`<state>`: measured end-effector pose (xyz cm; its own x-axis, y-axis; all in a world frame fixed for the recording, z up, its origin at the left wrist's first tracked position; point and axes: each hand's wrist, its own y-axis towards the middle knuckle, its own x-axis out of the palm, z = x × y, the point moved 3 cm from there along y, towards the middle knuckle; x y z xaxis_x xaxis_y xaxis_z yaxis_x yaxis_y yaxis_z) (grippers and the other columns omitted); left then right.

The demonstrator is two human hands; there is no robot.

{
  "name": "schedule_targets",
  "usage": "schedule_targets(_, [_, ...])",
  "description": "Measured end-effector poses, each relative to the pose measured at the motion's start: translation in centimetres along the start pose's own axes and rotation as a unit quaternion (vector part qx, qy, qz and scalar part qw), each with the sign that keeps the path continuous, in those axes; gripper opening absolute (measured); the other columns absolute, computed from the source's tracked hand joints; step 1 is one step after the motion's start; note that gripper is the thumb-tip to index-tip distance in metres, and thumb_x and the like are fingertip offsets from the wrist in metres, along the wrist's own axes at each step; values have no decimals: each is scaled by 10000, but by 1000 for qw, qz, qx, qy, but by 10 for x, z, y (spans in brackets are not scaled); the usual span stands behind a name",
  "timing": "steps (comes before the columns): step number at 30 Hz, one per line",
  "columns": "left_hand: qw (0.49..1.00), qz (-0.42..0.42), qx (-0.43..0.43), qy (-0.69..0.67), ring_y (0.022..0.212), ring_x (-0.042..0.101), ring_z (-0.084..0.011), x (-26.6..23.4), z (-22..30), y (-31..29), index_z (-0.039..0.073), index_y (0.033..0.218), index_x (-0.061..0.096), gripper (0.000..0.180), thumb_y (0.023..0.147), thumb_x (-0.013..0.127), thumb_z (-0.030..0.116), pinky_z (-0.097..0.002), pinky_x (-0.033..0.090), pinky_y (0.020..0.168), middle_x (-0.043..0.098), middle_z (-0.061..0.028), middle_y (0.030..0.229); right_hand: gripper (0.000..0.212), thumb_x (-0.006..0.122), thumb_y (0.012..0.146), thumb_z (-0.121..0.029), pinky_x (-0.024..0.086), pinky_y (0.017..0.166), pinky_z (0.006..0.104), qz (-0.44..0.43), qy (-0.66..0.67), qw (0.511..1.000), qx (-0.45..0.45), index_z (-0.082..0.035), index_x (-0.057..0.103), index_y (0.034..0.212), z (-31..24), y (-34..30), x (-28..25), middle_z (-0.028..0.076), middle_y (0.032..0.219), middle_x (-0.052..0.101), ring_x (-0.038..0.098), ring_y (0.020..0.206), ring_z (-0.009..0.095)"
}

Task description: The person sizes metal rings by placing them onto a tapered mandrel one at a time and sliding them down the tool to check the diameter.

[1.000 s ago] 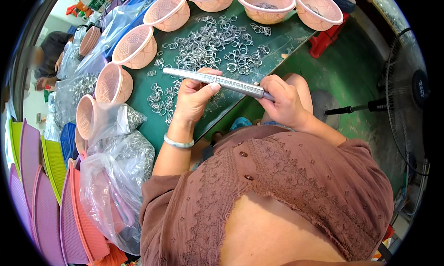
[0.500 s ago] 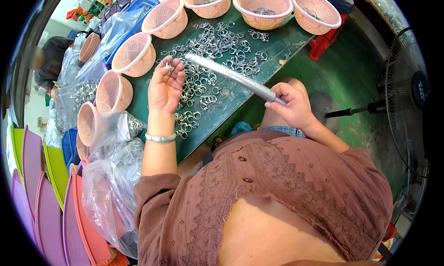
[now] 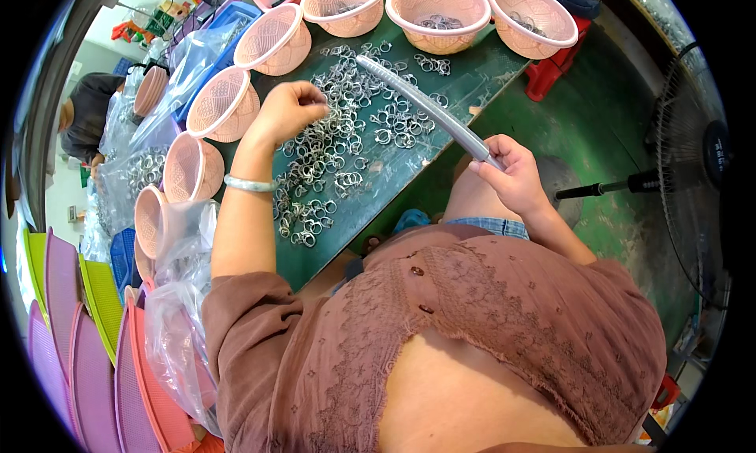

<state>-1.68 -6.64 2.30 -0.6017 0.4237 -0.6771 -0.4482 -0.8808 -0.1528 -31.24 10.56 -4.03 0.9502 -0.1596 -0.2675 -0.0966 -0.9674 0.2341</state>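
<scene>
My right hand (image 3: 512, 171) grips the thick end of a tapered grey metal ring mandrel (image 3: 429, 110). The mandrel slants up to the left, its thin tip over the loose metal rings (image 3: 339, 142) spread on the green tabletop (image 3: 370, 205). My left hand (image 3: 290, 114) is at the left side of these rings, palm down, with fingers bent and thumb and fingertips pinched together. Whatever they hold, if anything, is too small to make out. A pale bangle (image 3: 250, 184) circles the left wrist.
Several pink plastic baskets line the table's far and left edges; one basket (image 3: 438, 16) holds rings. Clear plastic bags (image 3: 177, 319) and coloured trays (image 3: 94, 374) crowd the left. A black fan (image 3: 685, 169) and red stool (image 3: 551, 71) stand right. Another person (image 3: 93, 114) is at far left.
My left hand has turned from palm up to palm down and its fingers have closed over the rings. The mandrel's tip has swung right and up; my right hand has shifted slightly right.
</scene>
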Motion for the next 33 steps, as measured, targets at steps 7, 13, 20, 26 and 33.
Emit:
schedule_targets(7, [997, 60, -6, -50, 627, 510, -72, 7, -29, -4, 9, 862, 651, 169, 742, 654, 127, -226, 413, 565, 602, -7, 709, 179, 689, 676, -140, 347, 471, 249, -7, 4, 1000, 19, -14, 575, 731, 0, 3, 5, 46, 568, 520, 462, 501, 107])
schedule_targets(13, [966, 87, -45, -240, 631, 438, -15, -11, -20, -17, 23, 930, 645, 159, 847, 577, 139, -162, 340, 568, 563, 57, 729, 179, 691, 677, -140, 355, 481, 238, -8, 10, 999, 48, -15, 585, 748, -2, 2, 10, 37, 577, 534, 467, 513, 99])
schedule_targets(20, [996, 54, -55, 40, 658, 515, -69, -27, -56, -22, 27, 829, 650, 123, 750, 642, 121, -220, 415, 586, 592, -6, 708, 181, 691, 672, -127, 359, 494, 241, -11, -39, 999, 14, -11, 575, 749, 4, 2, 11, 42, 615, 541, 467, 525, 109])
schedule_targets(26, [973, 48, -112, 197, 655, 590, -209, -12, -44, -38, 26, 808, 668, 235, 655, 704, 201, -309, 466, 650, 626, -100, 718, 164, 688, 690, -110, 342, 488, 229, -22, 39, 998, 40, -11, 570, 748, 3, 1, 16, 4, 594, 502, 438, 548, 69])
schedule_targets(33, [984, 101, -137, -58, 576, 489, -83, -3, -53, -41, 13, 775, 641, 142, 690, 673, 122, -220, 383, 534, 577, -8, 659, 150, 664, 742, -59, 335, 530, 192, -66, 101, 991, 59, -12, 542, 816, -5, -1, 24, -32, 681, 492, 419, 609, 39])
